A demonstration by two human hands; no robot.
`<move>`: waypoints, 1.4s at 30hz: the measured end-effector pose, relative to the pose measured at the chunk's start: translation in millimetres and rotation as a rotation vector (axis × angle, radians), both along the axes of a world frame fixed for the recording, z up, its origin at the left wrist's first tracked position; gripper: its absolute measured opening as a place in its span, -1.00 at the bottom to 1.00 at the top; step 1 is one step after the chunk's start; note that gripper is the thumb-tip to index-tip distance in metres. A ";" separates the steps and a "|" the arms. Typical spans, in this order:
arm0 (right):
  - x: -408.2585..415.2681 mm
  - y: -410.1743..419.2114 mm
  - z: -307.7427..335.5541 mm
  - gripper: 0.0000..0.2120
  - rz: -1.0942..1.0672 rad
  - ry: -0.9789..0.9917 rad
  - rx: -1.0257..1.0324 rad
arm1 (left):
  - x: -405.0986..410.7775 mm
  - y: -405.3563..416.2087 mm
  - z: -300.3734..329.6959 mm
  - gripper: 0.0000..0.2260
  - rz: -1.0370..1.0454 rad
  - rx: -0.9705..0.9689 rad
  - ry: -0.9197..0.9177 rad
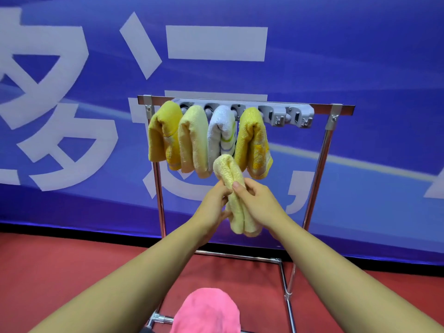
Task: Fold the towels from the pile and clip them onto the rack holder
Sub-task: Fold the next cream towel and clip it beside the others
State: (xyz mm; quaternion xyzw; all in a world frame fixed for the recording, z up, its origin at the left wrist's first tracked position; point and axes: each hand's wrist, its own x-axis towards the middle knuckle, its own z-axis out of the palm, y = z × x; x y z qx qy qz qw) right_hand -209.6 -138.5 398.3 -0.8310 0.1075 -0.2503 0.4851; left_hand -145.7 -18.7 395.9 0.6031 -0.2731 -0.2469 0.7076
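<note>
Pink towel below both hands' folded towel

Both hands hold a folded pale yellow towel upright in front of the rack: left hand on its left side, right hand on its right, thumb across the front. Four folded towels hang from the grey clip holder along the rack's top bar, filling its left end. A pink towel lies at the bottom edge.

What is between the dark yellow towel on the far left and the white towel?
In the head view, one pale yellow towel hangs between the dark yellow towel and the white towel.
</note>
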 end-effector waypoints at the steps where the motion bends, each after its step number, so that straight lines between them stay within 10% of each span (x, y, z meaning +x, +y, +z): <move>1: -1.0 -0.9 0.9 -0.77 -0.027 -0.026 -0.015 | -3.1 -1.6 3.5 -0.75 0.013 0.002 -0.042; 14: -49.2 -42.4 45.1 -0.70 -0.338 -0.321 -0.046 | -35.3 -68.1 47.9 -0.60 0.311 0.009 -0.558; 42: -18.1 -127.8 102.7 -0.71 -0.587 -0.339 -0.289 | -21.3 -151.7 117.6 -0.62 0.699 0.065 -0.545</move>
